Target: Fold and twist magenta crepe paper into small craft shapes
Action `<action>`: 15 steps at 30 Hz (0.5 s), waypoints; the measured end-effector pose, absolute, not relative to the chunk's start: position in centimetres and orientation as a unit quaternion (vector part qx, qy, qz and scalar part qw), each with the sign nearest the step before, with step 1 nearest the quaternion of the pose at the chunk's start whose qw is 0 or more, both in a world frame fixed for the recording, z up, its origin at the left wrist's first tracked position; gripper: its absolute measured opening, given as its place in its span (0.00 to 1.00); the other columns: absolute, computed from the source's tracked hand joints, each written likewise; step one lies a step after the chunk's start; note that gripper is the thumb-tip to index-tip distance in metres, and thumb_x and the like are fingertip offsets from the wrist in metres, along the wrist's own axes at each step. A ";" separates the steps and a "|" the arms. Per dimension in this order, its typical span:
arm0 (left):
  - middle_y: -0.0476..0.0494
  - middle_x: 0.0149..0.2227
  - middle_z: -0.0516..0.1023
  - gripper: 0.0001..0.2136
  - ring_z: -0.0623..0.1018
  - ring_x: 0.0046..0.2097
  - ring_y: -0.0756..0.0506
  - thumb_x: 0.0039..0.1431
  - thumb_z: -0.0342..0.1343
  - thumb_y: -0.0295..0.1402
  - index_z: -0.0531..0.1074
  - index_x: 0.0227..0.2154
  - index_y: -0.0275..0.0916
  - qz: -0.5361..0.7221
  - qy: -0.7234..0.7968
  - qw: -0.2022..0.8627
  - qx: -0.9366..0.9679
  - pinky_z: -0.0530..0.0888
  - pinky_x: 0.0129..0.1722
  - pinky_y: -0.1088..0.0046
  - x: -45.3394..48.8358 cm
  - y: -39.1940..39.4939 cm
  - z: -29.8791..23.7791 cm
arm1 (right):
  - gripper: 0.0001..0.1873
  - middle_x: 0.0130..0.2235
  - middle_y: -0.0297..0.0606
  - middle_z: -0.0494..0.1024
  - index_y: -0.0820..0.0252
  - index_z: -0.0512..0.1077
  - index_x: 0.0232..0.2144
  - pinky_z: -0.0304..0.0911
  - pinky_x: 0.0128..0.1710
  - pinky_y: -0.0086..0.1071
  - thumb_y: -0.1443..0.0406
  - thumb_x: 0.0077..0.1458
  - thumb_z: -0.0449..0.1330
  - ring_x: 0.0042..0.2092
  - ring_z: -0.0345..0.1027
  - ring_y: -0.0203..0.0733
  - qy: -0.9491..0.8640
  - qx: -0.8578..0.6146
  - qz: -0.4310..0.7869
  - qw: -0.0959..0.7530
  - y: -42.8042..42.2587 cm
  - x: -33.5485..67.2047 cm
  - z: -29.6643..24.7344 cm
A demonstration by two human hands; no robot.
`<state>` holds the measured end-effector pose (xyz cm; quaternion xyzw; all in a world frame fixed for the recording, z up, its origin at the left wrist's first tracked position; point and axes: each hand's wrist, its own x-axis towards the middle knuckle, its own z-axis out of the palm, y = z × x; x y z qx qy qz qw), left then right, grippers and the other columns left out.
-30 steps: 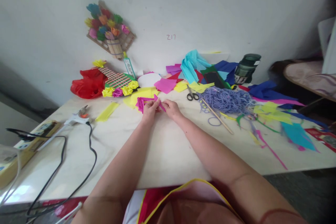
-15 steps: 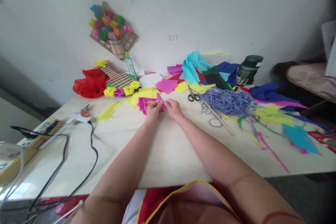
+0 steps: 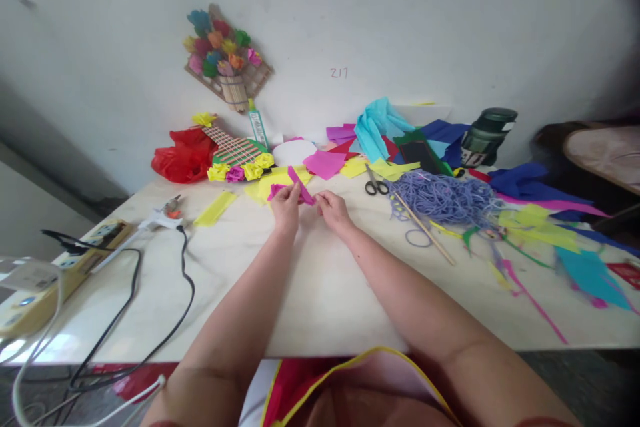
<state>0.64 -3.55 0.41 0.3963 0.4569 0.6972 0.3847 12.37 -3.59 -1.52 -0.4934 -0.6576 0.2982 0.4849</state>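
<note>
My left hand [image 3: 287,207] is closed on a magenta crepe paper strip [image 3: 295,175], which sticks up above the fingers and slants down toward the other hand. My right hand [image 3: 333,211] pinches at the lower right end of the same strip, its fingertips pressed together. More folded magenta paper shows behind the left fingers, partly hidden. Yellow crepe paper [image 3: 260,192] lies on the table just beyond the hands. Black-handled scissors [image 3: 376,187] rest to the right of my right hand.
A tangle of purple cord [image 3: 443,195] and a wooden stick [image 3: 425,228] lie at the right. A hot glue gun [image 3: 163,219] and a power strip [image 3: 93,260] are at the left. Along the wall stand a flower-decorated craft [image 3: 235,150], a glue bottle [image 3: 258,125] and a dark jar [image 3: 487,138].
The magenta strip now stands up more from the left fingers, and less of the folded paper shows at the left. My hands are slightly farther apart. The whole view has shifted a little.
</note>
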 end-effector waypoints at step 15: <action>0.51 0.22 0.70 0.16 0.71 0.24 0.52 0.40 0.61 0.45 0.69 0.24 0.37 0.784 0.482 0.271 0.282 0.69 0.26 0.76 -4.7 -2.0 1.8 | 0.22 0.52 0.41 0.69 0.47 0.65 0.55 0.61 0.48 0.39 0.63 0.58 0.50 0.51 0.59 0.48 -0.884 -0.428 0.041 0.186 -6.2 8.8 -0.3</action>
